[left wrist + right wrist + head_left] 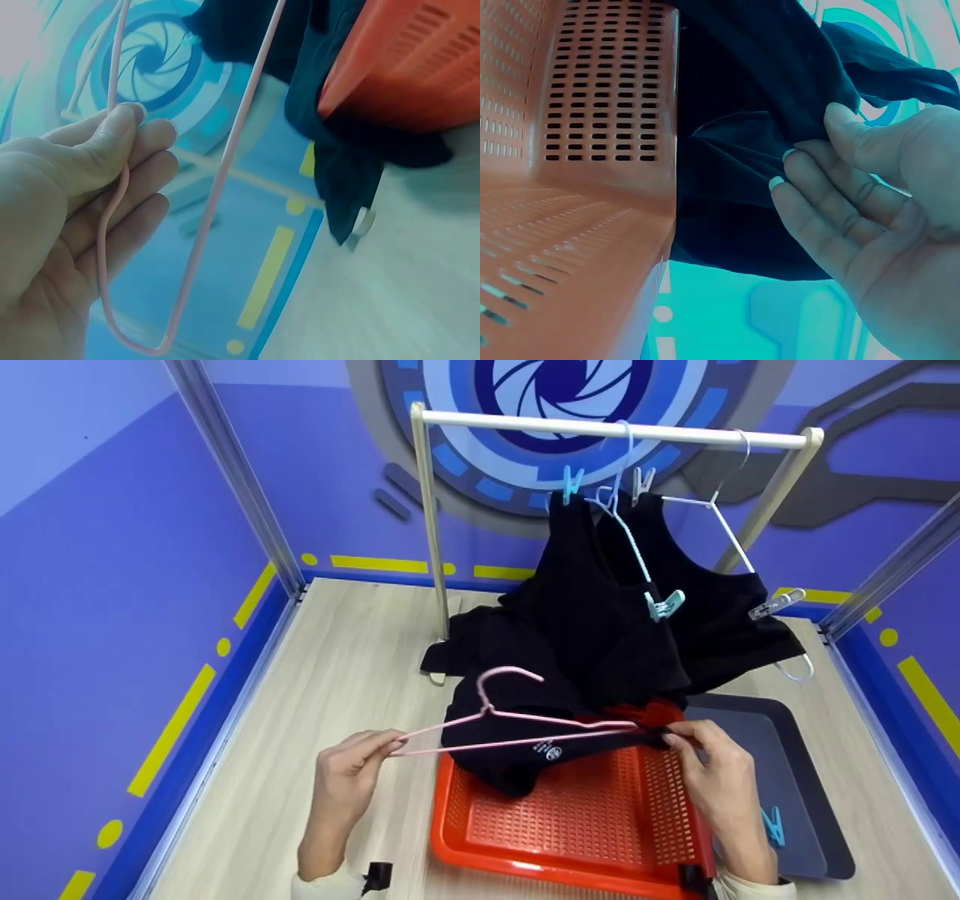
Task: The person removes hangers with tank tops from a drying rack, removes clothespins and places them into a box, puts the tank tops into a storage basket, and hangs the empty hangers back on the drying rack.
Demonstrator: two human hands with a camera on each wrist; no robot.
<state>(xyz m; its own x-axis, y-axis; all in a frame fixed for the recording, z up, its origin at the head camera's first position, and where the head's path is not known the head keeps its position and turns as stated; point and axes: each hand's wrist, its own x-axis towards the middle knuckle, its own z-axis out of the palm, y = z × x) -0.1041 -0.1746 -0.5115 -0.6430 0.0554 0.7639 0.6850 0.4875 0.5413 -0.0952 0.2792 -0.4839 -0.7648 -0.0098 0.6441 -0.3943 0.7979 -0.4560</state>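
My left hand (349,772) pinches one end of a pink clothes hanger (487,746) between thumb and fingers. The hanger's hook points up and away. In the left wrist view the rounded end of the hanger (163,346) dangles past the palm. Over the hanger's right end, my right hand (716,769) pinches the edge of a black garment (491,769) with a small white print. Dark folds of the garment (735,172) run from the right thumb and fingers in the right wrist view. The cloth hides the hanger's right tip.
A red perforated basket (559,866) stands beneath the garment. Beside it, a grey tray (795,780) holds a blue clothespin (772,826). On the rack (517,421), black tops hang from a blue hanger (631,536) and a white hanger (731,536), held with clothespins.
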